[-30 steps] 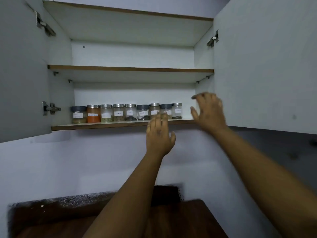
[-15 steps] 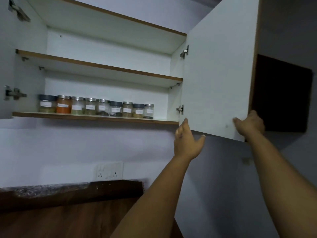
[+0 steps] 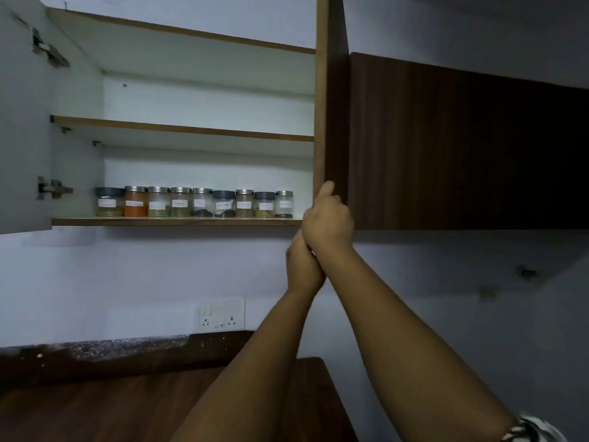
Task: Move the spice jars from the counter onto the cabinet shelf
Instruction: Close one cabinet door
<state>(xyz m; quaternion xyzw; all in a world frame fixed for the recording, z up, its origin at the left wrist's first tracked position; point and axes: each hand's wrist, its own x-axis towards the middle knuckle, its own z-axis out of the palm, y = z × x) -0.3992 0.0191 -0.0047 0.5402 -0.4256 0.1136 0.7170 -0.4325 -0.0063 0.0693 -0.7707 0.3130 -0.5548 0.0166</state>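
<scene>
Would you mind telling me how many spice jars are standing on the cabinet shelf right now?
9, in one row along the bottom shelf: the spice jars run from the dark-lidded one at left to the small one at right. None appears hidden.

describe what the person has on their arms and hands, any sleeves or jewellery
Both forearms are bare up to the hands, with no sleeves over them. The left hand and right hand show no gloves, rings or watch that I can make out. A bit of black-and-white patterned fabric shows near the right elbow at the frame's bottom edge.
</scene>
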